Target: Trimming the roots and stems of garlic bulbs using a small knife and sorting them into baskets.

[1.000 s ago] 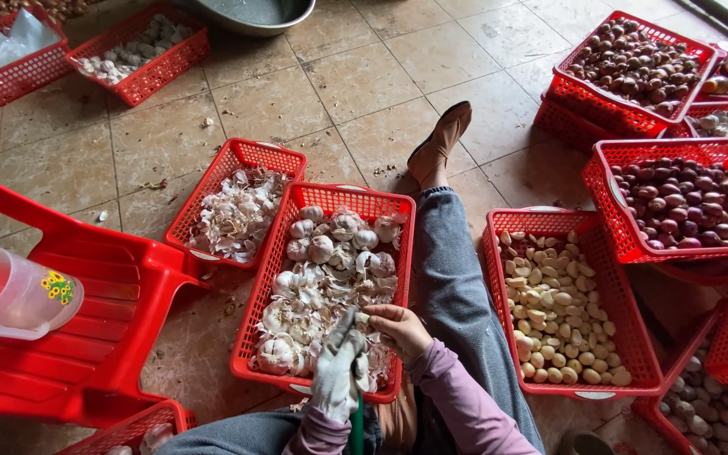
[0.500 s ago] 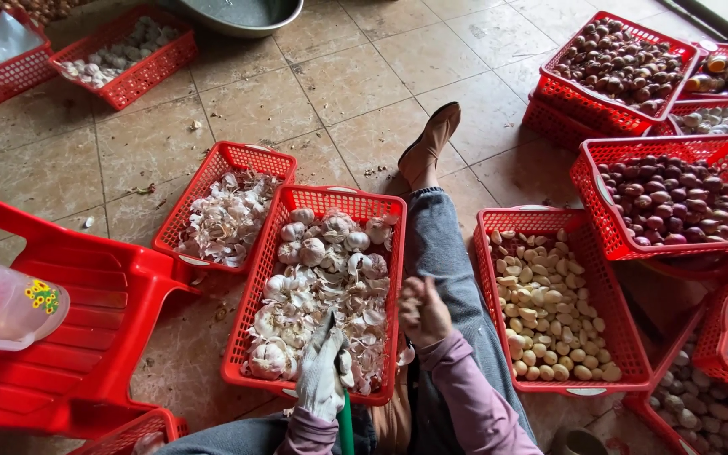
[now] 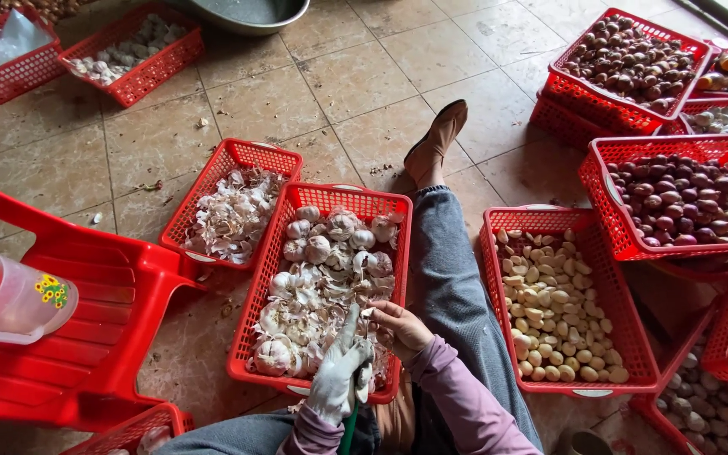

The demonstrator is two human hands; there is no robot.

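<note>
My left hand [image 3: 338, 373], in a whitish glove, hovers over the near edge of a red basket [image 3: 261, 278] full of garlic bulbs [image 3: 323, 253] and loose skins, and is closed on a green-handled tool [image 3: 347, 428]. My bare right hand [image 3: 399, 327] is just to its right over the same basket, fingers curled on a small piece of garlic. My right leg in jeans [image 3: 448, 286] stretches forward between baskets, ending in a brown shoe [image 3: 434, 141].
A basket of garlic skins [image 3: 231, 211] sits to the left, a basket of peeled cloves [image 3: 554, 299] to the right. Baskets of dark red shallots [image 3: 680, 198] stand further right. A red plastic chair [image 3: 103, 320] with a clear jug [image 3: 10, 299] is at left.
My hands have drawn closer together over the basket's near edge; the right hand moved slightly toward the left one. The view shifted a little.
</note>
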